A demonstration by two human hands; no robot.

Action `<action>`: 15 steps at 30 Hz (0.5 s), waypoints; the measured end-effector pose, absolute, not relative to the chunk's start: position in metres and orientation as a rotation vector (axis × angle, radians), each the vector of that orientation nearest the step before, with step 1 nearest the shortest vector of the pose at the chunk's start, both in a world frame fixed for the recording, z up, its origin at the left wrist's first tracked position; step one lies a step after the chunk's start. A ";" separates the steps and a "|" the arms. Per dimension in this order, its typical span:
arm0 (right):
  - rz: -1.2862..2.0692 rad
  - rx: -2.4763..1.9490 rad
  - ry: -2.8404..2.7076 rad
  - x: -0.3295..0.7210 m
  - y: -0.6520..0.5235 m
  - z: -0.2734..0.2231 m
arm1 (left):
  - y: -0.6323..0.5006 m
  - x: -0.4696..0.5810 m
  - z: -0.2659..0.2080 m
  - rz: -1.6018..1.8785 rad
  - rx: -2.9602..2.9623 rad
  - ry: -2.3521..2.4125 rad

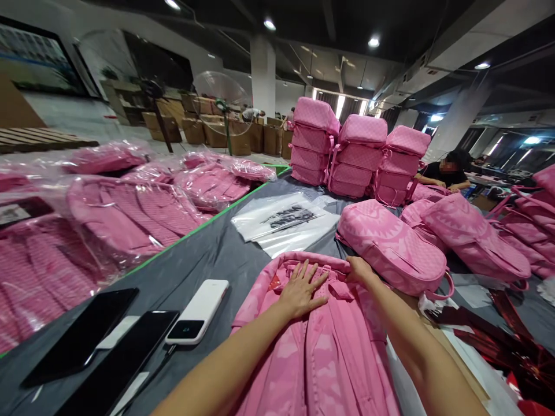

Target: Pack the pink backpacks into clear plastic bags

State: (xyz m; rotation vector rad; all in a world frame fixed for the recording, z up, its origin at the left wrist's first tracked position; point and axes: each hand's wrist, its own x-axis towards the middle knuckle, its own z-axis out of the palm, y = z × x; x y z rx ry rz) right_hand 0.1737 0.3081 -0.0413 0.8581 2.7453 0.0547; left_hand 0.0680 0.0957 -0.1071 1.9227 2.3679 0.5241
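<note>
At the near edge of the table (191, 260), a backpack (321, 358) is placed, with the left hand (301, 290) laid on its far end and the right hand (359, 270) set at that end's right side. Toward the near left corner two phones (82, 335) are laid; a power bank (202, 309) is set between them and the backpack. Beyond it a plastic bag (281, 222) is spread. Toward the far edge, three stacks (358, 153) are lined up. Loose backpacks (390, 245) are laid rightward, strips (515, 341) nearer the near right corner. Bagged backpacks (125, 214) are ranged beyond the left edge.
</note>
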 end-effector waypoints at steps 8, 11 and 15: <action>0.140 0.829 2.752 0.169 0.306 -0.032 | 0.097 0.065 -0.126 0.623 1.939 2.404; 0.190 0.925 2.738 0.168 0.304 -0.031 | 0.098 0.066 -0.126 0.642 1.944 2.377; 0.257 0.843 2.782 0.144 0.277 -0.017 | 0.101 0.066 -0.126 0.652 1.911 2.371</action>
